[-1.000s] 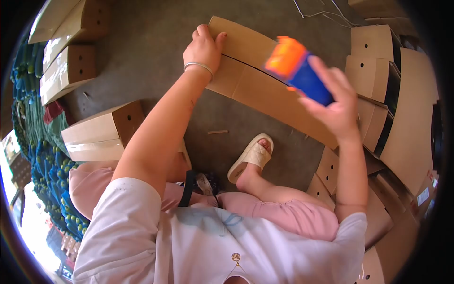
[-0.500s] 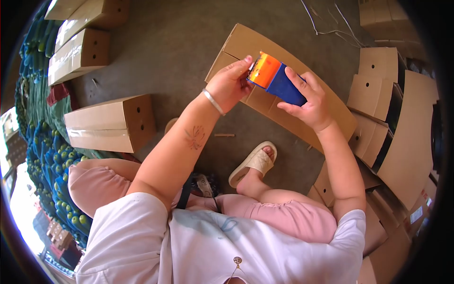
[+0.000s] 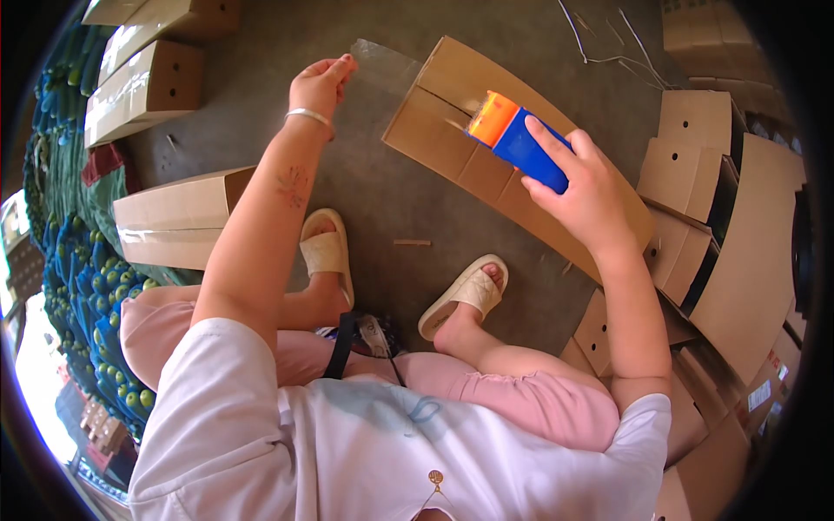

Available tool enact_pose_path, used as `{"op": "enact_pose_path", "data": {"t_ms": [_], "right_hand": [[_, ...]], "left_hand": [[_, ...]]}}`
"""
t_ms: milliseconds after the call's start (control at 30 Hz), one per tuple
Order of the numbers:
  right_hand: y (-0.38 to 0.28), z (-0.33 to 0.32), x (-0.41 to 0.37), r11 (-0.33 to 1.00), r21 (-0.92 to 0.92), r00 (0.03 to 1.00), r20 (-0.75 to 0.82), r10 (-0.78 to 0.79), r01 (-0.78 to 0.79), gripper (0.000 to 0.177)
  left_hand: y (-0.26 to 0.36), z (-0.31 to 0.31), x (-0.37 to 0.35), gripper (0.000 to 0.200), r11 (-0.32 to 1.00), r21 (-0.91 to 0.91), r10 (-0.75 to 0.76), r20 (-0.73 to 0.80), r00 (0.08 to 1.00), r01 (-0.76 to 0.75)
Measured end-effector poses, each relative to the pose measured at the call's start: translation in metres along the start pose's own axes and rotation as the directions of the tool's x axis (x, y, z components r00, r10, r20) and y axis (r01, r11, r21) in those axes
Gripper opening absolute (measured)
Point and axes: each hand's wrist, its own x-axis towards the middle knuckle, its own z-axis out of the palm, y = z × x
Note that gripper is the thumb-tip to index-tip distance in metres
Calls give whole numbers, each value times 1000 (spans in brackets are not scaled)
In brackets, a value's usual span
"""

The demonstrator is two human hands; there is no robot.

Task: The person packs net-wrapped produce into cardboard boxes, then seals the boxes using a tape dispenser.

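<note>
My right hand (image 3: 584, 187) is wrapped round a tape dispenser (image 3: 537, 154) with a blue body and an orange front end, above a closed cardboard box (image 3: 443, 143). Up and to the left, my left hand (image 3: 320, 87) is pinched closed on the end of a clear tape strip (image 3: 382, 62). The strip stretches rightward from my fingertips toward the box; its transparent middle is hard to follow to the dispenser. The box lies slantwise on the floor beneath the dispenser, with a seam along its top.
Long cardboard boxes (image 3: 174, 217) stand at the left beside blue netted green fruit (image 3: 109, 300). More open boxes and cardboard (image 3: 747, 252) crowd the right. Thin white straps (image 3: 625, 59) lie on the floor at the top, and a small brown strip (image 3: 412, 242) lies near my feet.
My left hand has moved left and up away from the dispenser, and a length of clear tape now shows stretched from its fingers. The dispenser in my right hand stays nearly in place.
</note>
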Motion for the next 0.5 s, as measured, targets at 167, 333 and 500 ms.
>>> {"op": "enact_pose_path", "data": {"t_ms": [167, 333, 500], "right_hand": [[-4, 9, 13, 986, -169, 1000, -16, -12, 9, 68], [-1, 9, 14, 986, -163, 1000, -12, -29, 26, 68], [-1, 9, 13, 993, -117, 999, -22, -37, 35, 67]], "left_hand": [[-85, 8, 47, 22, 983, 160, -86, -10, 996, 87], [-103, 40, 38, 34, 909, 294, -366, 228, 902, 295], [-62, 51, 53, 56, 857, 513, -106, 274, 956, -52]]}}
